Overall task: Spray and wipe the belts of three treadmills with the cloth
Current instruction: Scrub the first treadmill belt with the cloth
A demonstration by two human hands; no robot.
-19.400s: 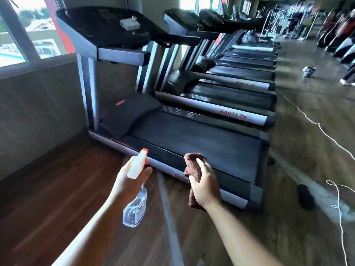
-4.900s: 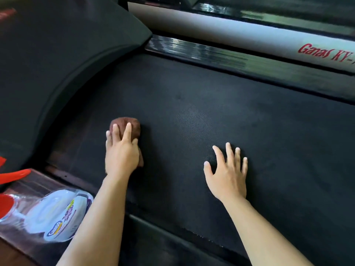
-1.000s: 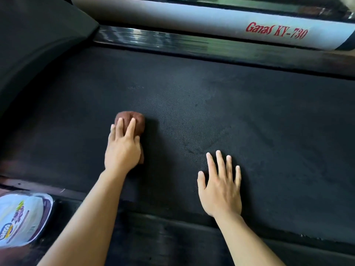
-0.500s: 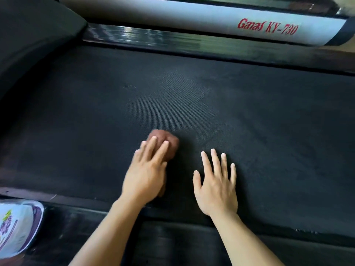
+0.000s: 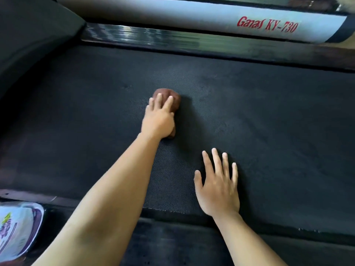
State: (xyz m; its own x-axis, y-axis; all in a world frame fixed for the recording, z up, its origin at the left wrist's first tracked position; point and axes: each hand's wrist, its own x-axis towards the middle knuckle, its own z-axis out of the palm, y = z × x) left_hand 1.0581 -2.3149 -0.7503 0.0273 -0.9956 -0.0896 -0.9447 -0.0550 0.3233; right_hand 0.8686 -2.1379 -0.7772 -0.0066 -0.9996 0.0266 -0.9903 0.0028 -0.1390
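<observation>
Head view: brown cloth (image 5: pixel 174 97) lies bunched on the black treadmill belt (image 5: pixel 269 112), just toward 12 o'clock of frame centre. Left hand (image 5: pixel 158 120) presses on it, fingers (image 5: pixel 159 99) straight and close together. Right hand (image 5: pixel 218 189) rests flat on the belt at 5 o'clock from the cloth, fingers spread wide, holding nothing. Spray bottle (image 5: pixel 17 227) lies at 8 o'clock, cut off by the frame edge.
</observation>
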